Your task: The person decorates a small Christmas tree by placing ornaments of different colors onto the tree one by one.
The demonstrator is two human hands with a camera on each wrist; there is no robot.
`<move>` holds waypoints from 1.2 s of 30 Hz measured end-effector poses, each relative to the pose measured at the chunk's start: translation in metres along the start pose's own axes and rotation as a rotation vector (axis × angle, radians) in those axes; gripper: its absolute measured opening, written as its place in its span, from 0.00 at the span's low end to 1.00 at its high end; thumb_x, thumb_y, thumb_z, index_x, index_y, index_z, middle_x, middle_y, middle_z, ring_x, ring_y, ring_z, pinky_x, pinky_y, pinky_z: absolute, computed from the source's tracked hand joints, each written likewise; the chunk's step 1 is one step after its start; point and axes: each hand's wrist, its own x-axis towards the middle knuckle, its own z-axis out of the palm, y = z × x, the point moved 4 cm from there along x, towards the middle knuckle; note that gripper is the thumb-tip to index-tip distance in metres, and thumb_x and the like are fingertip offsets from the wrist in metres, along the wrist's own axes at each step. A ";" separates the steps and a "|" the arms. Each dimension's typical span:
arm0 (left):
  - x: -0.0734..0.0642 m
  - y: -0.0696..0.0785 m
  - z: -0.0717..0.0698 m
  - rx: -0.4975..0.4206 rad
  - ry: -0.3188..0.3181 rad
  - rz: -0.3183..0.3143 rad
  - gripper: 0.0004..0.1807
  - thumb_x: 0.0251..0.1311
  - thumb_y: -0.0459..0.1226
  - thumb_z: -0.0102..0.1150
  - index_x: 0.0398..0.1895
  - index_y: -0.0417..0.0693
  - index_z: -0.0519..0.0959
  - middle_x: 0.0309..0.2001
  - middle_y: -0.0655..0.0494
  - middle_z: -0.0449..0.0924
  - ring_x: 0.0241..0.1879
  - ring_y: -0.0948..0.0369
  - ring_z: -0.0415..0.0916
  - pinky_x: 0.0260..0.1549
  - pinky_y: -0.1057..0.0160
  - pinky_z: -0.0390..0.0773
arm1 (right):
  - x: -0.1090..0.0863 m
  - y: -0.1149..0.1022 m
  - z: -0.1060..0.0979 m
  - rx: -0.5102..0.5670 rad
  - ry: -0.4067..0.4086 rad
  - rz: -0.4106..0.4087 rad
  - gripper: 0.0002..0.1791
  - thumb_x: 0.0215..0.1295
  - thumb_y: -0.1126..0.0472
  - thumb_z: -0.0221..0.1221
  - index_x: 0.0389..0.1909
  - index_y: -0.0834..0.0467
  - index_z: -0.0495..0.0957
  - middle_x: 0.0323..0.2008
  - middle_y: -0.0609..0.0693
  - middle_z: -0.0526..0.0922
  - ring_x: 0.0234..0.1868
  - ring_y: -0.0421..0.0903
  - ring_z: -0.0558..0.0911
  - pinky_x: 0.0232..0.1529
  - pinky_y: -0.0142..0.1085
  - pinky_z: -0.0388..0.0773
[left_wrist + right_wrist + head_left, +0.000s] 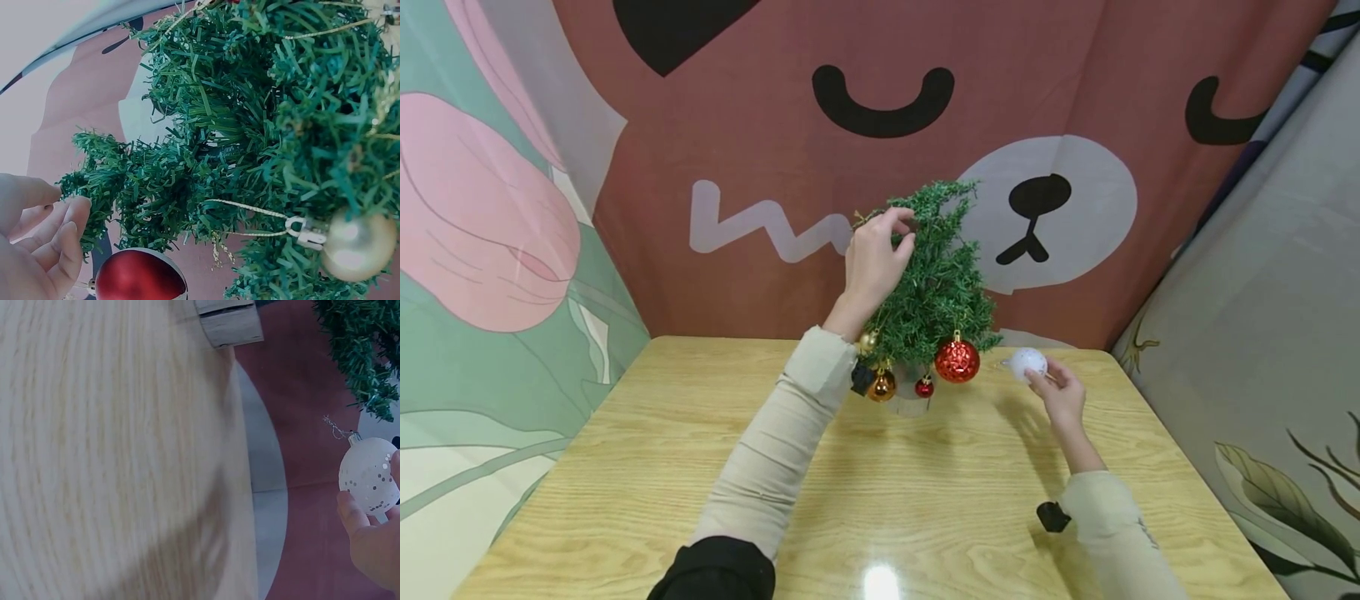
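Note:
My left hand (876,254) is raised at the upper left of a small green Christmas tree (936,275). Its fingers curve loosely, with a gap between thumb and index finger; in the left wrist view the fingertips (78,206) overlap a branch tip. A red bauble (140,275) with a white edge hangs close by, and a pale gold bauble (359,247) hangs from a gold loop. Right of the tree, my right hand (1063,396) pinches a white bauble (1027,364) with silvery dots. That bauble's cap and silver string (337,430) point toward the tree.
Low on the tree hang a large red bauble (957,361), a small red one (924,387) and an orange-gold one (882,386). The tree's pale base (910,406) stands on a wooden table (700,433). Printed curtains (760,150) hang behind and beside it.

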 end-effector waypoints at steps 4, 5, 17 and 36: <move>0.000 -0.001 0.000 0.003 -0.006 -0.013 0.14 0.59 0.34 0.53 0.49 0.46 0.76 0.36 0.54 0.79 0.10 0.62 0.58 0.10 0.69 0.55 | 0.022 0.029 -0.009 0.069 0.018 -0.034 0.27 0.45 0.64 0.68 0.50 0.60 0.75 0.47 0.54 0.77 0.40 0.43 0.79 0.35 0.30 0.76; 0.000 -0.002 0.000 0.002 -0.007 -0.016 0.14 0.59 0.34 0.53 0.49 0.46 0.76 0.37 0.54 0.79 0.11 0.62 0.59 0.10 0.69 0.55 | 0.023 0.028 -0.009 0.089 0.011 -0.040 0.27 0.45 0.64 0.68 0.50 0.60 0.75 0.47 0.54 0.77 0.40 0.42 0.79 0.35 0.30 0.76; -0.002 -0.001 -0.001 0.001 -0.021 -0.025 0.15 0.59 0.36 0.53 0.50 0.46 0.75 0.37 0.54 0.79 0.12 0.62 0.60 0.10 0.68 0.56 | -0.058 -0.116 0.046 0.006 0.057 -0.025 0.24 0.51 0.75 0.60 0.51 0.75 0.67 0.34 0.40 0.77 0.32 0.34 0.77 0.34 0.23 0.75; -0.002 -0.002 0.001 -0.004 -0.040 -0.020 0.16 0.60 0.37 0.53 0.51 0.48 0.74 0.38 0.54 0.79 0.10 0.62 0.59 0.10 0.68 0.56 | -0.059 -0.146 0.062 0.083 0.109 -0.257 0.22 0.48 0.78 0.61 0.48 0.70 0.72 0.39 0.48 0.77 0.40 0.42 0.75 0.41 0.23 0.72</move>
